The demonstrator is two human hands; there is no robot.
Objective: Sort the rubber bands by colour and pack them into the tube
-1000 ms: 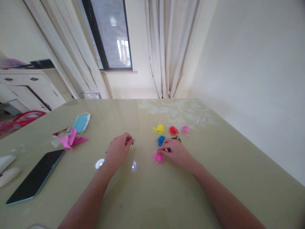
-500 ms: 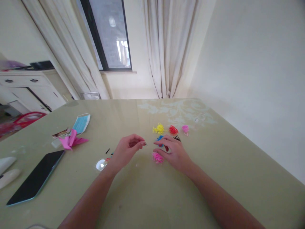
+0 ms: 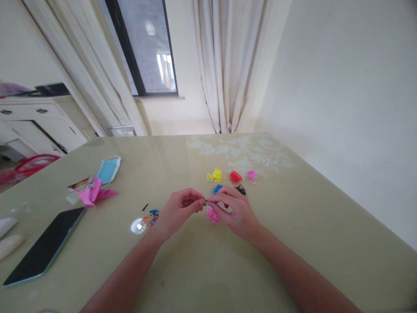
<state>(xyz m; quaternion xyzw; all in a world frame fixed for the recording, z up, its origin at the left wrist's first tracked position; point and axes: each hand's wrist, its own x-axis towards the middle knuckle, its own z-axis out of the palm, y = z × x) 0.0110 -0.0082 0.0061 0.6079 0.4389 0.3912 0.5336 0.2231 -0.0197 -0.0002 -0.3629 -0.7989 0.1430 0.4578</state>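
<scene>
My left hand (image 3: 184,208) and my right hand (image 3: 237,210) meet fingertip to fingertip just above the table. Between their pinched fingers is a tiny dark strand (image 3: 206,200), mostly hidden; its exact kind is too small to make out. Under and beside my right hand lie small heaps of thin strands: a pink heap (image 3: 213,215), a partly covered blue heap (image 3: 216,189) and a black heap (image 3: 241,190). Farther back are a yellow heap (image 3: 215,175) and a red heap (image 3: 235,177). Left of my left hand is a small multicoloured bunch (image 3: 153,216), partly hidden by the wrist.
A shiny round clear piece (image 3: 138,226) and a short black strand (image 3: 145,207) lie left. Farther left are a phone-like dark slab (image 3: 45,243), a pink folded-paper figure (image 3: 95,194) and a blue face mask (image 3: 109,170). A small pink cup (image 3: 252,175) stands back right.
My right hand has closed its fingertips and come up against my left hand's, both now pinching the dark strand. The view has shifted slightly, showing more of the multicoloured bunch.
</scene>
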